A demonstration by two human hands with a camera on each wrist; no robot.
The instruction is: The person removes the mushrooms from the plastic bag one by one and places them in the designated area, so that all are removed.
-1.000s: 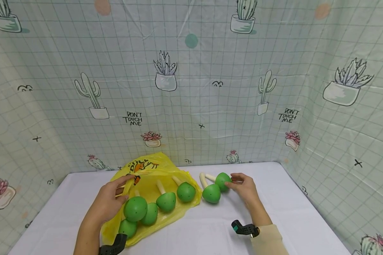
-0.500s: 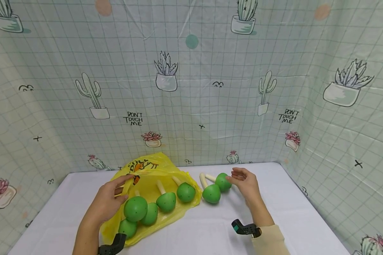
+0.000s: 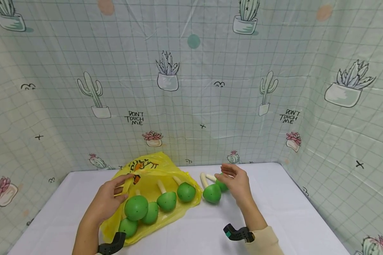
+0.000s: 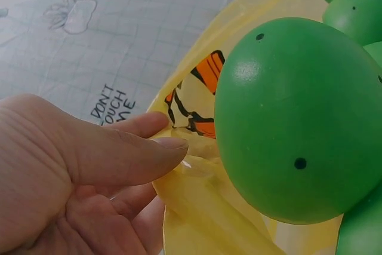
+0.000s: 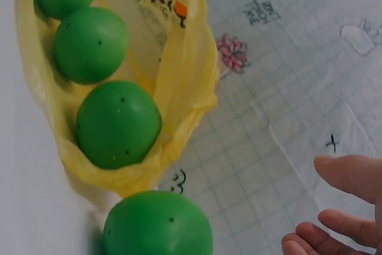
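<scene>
On the white cloth-covered desk (image 3: pixel 191 230) lies a yellow, thin plastic bag (image 3: pixel 148 187). The left hand (image 3: pixel 106 200) pinches its edge; the right hand (image 3: pixel 237 182), half open, holds nothing. Five green, round, mushroom-shaped pieces (image 3: pixel 167 201) lie inside; two similar pieces (image 3: pixel 212 193) lie just beside it. It seems best to hold the bag wide and take each loose piece gently.

Beige sleeve (image 3: pixel 264 242), two black wristbands (image 3: pixel 241 234)

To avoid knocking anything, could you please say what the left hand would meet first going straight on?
Past the yellow bag the left hand holds, probably the nearest green cap, though depth is unclear.
</scene>
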